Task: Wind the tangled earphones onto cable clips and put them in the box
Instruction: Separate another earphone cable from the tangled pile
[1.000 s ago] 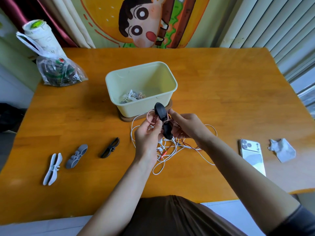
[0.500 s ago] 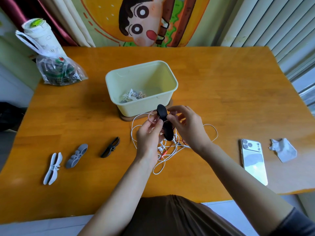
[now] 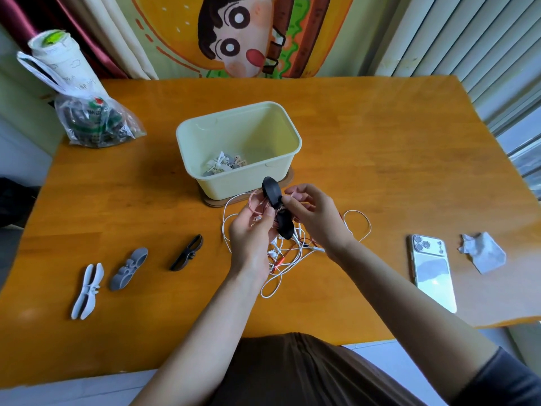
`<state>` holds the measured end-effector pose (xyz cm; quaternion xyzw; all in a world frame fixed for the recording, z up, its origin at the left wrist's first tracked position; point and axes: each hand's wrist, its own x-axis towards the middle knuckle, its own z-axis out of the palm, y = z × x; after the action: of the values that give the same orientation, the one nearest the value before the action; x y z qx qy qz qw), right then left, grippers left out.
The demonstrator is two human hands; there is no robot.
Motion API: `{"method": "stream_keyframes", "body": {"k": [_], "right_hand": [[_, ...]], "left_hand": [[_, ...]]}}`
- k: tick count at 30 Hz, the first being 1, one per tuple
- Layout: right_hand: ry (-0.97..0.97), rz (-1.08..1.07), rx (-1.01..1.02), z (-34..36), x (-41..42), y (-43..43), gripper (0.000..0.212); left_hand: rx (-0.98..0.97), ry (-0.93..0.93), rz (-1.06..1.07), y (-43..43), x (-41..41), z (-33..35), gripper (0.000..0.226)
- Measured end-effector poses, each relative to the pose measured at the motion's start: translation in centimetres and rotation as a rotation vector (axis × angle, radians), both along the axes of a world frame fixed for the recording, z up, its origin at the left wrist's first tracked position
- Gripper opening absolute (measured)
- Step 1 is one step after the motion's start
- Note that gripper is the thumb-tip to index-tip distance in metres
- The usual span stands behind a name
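Observation:
A black cable clip [image 3: 276, 206] stands upright between my hands, just in front of the pale yellow box [image 3: 202, 171]. My left hand [image 3: 251, 232] grips the clip's middle together with loops of pink earphone cable [image 3: 257, 203]. My right hand [image 3: 314, 213] pinches the pink cable at the clip's right side. A tangle of white and red earphone cables [image 3: 292, 253] lies on the table under both hands. The box holds several wound earphones [image 3: 224, 165] in its front left corner.
Three spare clips lie at the left: black [image 3: 187, 253], grey [image 3: 128, 269], white [image 3: 87, 291]. A phone [image 3: 433, 272] and a crumpled grey cloth [image 3: 483, 254] lie at the right. A plastic bag [image 3: 93, 121] sits at the back left corner.
My right hand has moved up and over toward the clip's upper right, carrying the pink cable around it. My left hand and the clip have stayed nearly in place.

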<state>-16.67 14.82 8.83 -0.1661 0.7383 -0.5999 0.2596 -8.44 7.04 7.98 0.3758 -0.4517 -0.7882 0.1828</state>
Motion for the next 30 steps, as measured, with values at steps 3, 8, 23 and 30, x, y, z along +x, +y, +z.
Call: {"method": "stream_keyframes", "body": {"k": [3, 8, 23, 30], "right_hand": [[0.034, -0.034, 0.006, 0.3, 0.1, -0.3, 0.027], [0.084, 0.071, 0.156, 0.0, 0.9, 0.1, 0.047], [0.165, 0.07, 0.273, 0.9, -6.8, -5.4, 0.04], [0.306, 0.14, 0.476, -0.5, -12.0, -11.6, 0.048]], "left_hand": [[-0.016, 0.019, -0.003, -0.8, -0.2, 0.5, 0.027], [0.032, 0.002, 0.071, -1.6, -0.4, 0.4, 0.027], [-1.001, -0.326, -0.055, -9.6, -0.8, -0.2, 0.026], [-1.345, -0.736, -0.472, -13.3, -2.7, -0.3, 0.019]]}}
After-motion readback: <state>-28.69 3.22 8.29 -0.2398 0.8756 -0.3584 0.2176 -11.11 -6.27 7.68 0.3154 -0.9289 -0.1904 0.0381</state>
